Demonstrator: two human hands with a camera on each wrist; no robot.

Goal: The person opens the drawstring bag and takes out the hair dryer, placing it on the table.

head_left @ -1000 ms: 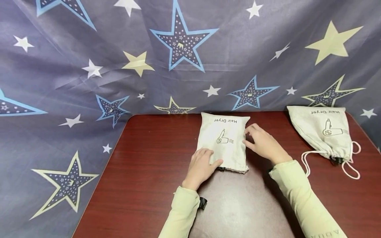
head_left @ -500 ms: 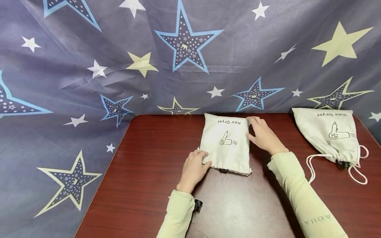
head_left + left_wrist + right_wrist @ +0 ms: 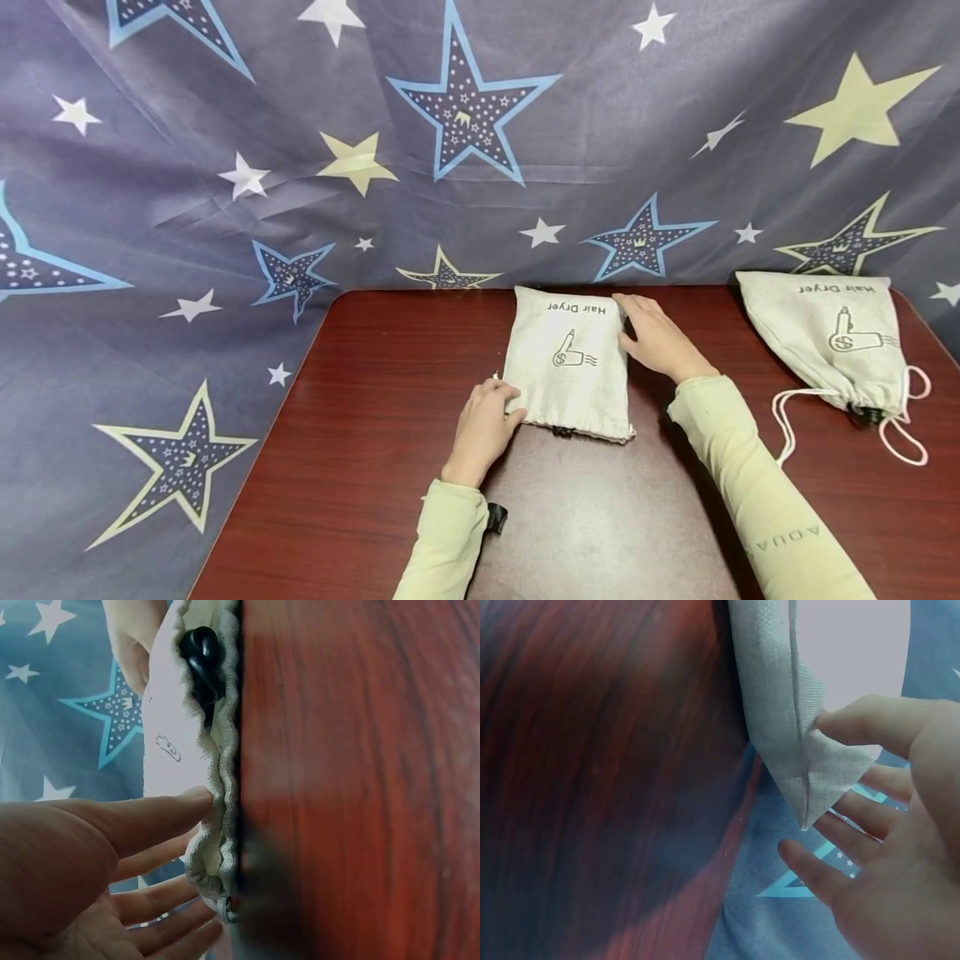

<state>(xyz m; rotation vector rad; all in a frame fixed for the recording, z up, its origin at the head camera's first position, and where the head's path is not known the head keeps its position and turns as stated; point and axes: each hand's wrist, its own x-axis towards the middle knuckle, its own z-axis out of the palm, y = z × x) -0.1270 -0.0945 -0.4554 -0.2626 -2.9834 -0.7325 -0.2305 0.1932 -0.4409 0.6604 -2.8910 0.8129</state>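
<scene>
A white cloth drawstring bag (image 3: 567,367), printed "Hair Dryer" with a dryer drawing, lies plump on the table, its gathered mouth towards me. At its near left corner is my left hand (image 3: 482,425); in the left wrist view the thumb (image 3: 169,817) touches the mouth's edge and the loosely extended fingers lie beside the corner. A shiny black looped piece (image 3: 202,664) shows inside the mouth. My right hand (image 3: 662,340) is at the far right corner, its thumb (image 3: 855,720) against the bag's side and its fingers spread past the corner.
A second "Hair Dryer" bag (image 3: 828,337) lies at the table's far right, its white cords (image 3: 787,425) loose and a black piece (image 3: 866,414) at its mouth. Behind the reddish-brown table (image 3: 360,433) hangs a star-printed cloth (image 3: 480,208).
My right hand has moved from the bag's right side to its far right corner. The left hand has slid left, off the bag's face to the near left corner.
</scene>
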